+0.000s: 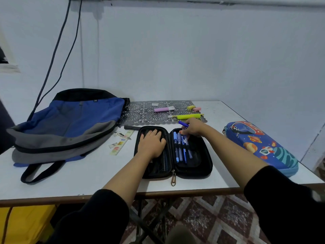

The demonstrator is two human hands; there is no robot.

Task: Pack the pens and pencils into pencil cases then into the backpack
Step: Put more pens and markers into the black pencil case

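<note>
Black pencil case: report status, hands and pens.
Left hand flat on black pencil case, left half. Right hand pinching blue pen above right half. Highlighters loose on mat.

On my feed I see a blue, grey and black backpack (73, 120), a black pencil case (202, 166) with blue pens (179, 147), and a violet-blue pen (182, 123). The second case (260, 145) is blue, printed with planets and rockets. The mat (140, 115) is grey and lace-patterned, with a pink highlighter (163, 109) and a yellow highlighter (189, 116).

Patterned mat (140, 112), ruler (121, 143), perhaps erasers (197, 109), white table (88, 173).
</note>
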